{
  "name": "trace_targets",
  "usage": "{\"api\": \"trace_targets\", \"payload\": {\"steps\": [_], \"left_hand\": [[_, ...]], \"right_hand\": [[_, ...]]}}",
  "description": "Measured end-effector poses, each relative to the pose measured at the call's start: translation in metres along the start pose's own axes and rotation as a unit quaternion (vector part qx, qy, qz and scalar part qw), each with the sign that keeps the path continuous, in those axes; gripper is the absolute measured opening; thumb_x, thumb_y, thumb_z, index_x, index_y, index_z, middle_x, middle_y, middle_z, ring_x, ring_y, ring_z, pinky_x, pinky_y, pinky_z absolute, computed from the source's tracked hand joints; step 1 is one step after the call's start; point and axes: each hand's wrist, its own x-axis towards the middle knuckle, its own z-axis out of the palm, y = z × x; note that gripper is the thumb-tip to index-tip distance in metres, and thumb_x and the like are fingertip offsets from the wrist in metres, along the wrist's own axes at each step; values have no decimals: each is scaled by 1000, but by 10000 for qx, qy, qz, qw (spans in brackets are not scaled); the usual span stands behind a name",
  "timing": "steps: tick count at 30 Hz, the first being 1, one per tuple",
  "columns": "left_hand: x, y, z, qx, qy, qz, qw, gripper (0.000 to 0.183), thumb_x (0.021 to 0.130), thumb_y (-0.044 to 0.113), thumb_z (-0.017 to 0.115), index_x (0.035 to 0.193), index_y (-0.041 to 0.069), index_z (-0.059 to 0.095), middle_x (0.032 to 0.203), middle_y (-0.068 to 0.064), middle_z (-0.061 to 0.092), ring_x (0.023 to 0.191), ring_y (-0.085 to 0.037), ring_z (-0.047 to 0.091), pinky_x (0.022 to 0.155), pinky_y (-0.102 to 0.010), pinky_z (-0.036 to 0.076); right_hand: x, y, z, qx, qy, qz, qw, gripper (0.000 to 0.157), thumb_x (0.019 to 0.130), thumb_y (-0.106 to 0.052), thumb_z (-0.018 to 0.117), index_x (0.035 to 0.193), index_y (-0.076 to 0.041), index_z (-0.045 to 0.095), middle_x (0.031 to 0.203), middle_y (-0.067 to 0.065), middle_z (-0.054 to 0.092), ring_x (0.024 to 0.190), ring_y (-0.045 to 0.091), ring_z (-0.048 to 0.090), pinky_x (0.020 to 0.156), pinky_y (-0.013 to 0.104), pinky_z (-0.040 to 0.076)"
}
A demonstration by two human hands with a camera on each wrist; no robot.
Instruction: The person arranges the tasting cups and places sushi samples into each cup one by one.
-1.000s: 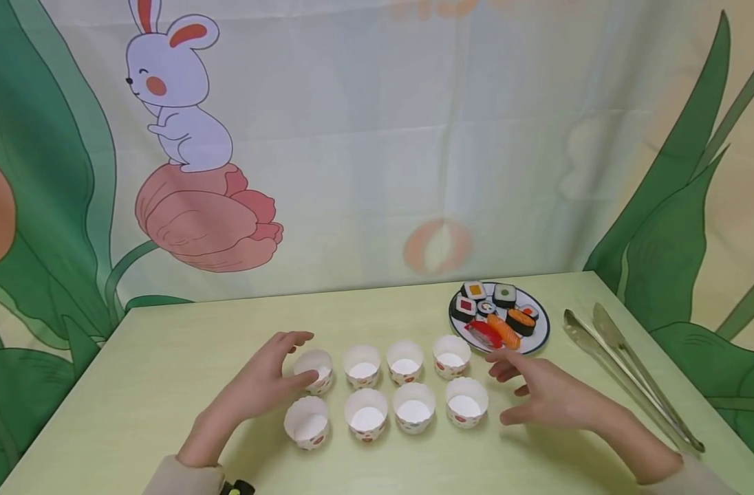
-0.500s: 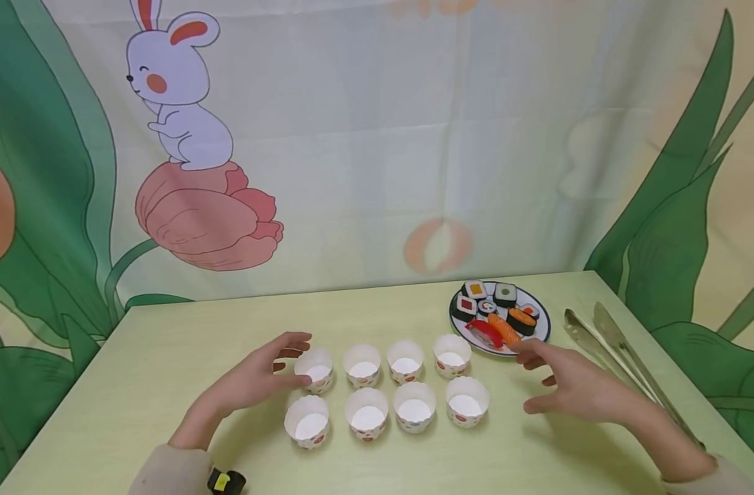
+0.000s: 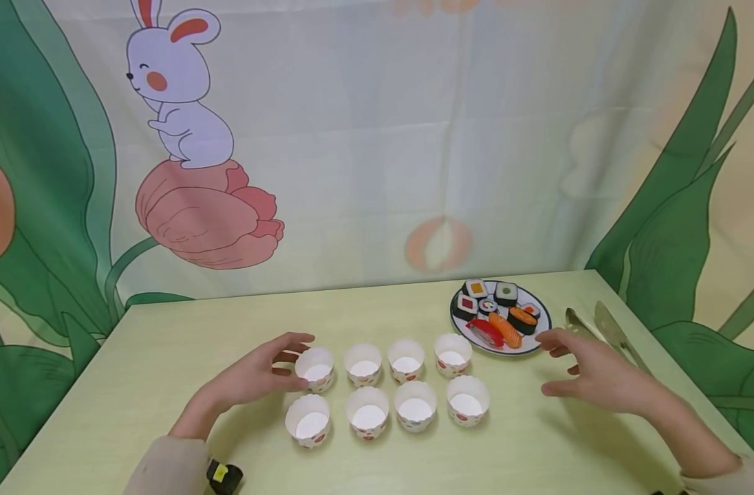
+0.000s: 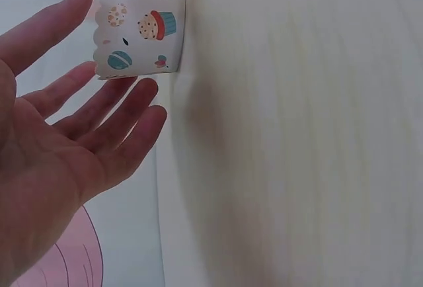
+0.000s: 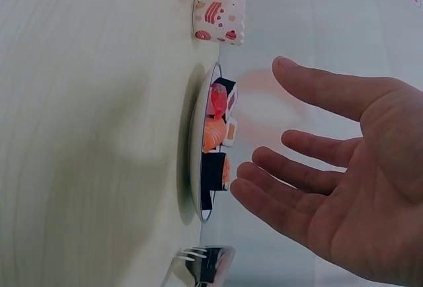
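"What stands closest?"

"The front-row cups (image 3: pixel 415 405), four of them, low centre of the frame, upright on the pale surface (image 3: pixel 185 330). They look like light paper, so a careless brush would probably tip one."

"And the left hand (image 3: pixel 259 375)?"

"Left of centre, low, its fingers relaxed and spread, gripping nothing. They are just beside the back row's left cup (image 3: pixel 318 368); whether they touch its wall I can't tell."

"How should it work there?"

"Gently, I'd say. Bring thumb and fingers to opposite sides, low on the wall, and squeeze barely; the scalloped rim would likely bend. The other three back-row cups (image 3: pixel 405 357) stand in line toward the right, so a sideways shove risks a bump."

"The right hand (image 3: pixel 606 375)?"

"Lower right, raised over the surface, its fingers likewise loose and empty, thumb apart. Best held high enough to clear the plate (image 5: pixel 197 141), which sits just beyond, right of centre; a dropped fingertip could catch the edge."

"Anything farther back?"

"That plate carries sushi pieces (image 3: pixel 505 330), which a knock might shift. Metal utensils (image 3: pixel 612 328) lie at the right, partly hidden by the hand, so I'd lift clear of them. Farthest, the printed backdrop (image 3: pixel 352 172) fills the upper frame."
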Motion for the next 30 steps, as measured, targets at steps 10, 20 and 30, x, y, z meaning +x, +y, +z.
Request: {"api": "trace_targets", "payload": {"steps": [10,20,30], "left_hand": [[5,-8,-1,-71,-235,-92,9997,74,89,11,82,150,1,43,139,-19,53,130,-41,49,106,-51,45],[8,-12,0,-128,-228,-57,9996,73,88,10,83,149,-1,45,136,-15,55,127,-39,50,106,-49,45],[12,-12,0,-267,-201,-104,9994,75,84,7,85,148,0,46,135,-14,55,125,-38,51,104,-47,47]], "right_hand": [[-6,12,-8,-485,408,236,9977,67,88,-26,83,134,11,53,128,29,61,116,48,58,92,60,51],[-12,34,-21,-1376,775,967,9827,68,90,-32,78,130,18,52,122,38,59,112,54,56,88,64,47],[-20,44,-34,-1621,695,1460,9734,81,97,-45,69,138,20,43,124,44,50,112,59,50,80,65,47]]}}
